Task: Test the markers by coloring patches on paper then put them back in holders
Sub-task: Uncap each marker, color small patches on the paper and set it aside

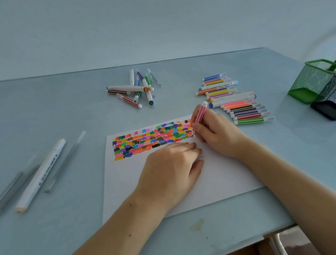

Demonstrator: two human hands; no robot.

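— Markers, where are they now?

— One pink marker (199,114) is in the right hand (213,133). The fingers and thumb pinch its barrel, and the tip is down on the right end of the colored patches (152,140), at the far part of the paper (213,175). The white end of the marker points up and far.

— And the left hand?

— The left hand (170,165) lies on the paper, near the patches, with fingers loosely curled. Something small and pale shows at its fingertips, maybe a cap, but the view is too blurred to tell.

— The other markers?

— A neat row of markers (237,100) lies on the table (47,117), right of the paper and far from it. A loose pile of markers (135,88) lies at the far middle. On the left, near side, there is one big white marker (40,175) between thin grey pens (66,160).

— The holders?

— A green mesh holder (313,80) and a black mesh holder (333,99) stand touching each other at the far right edge. A dark stick leans in the green one.
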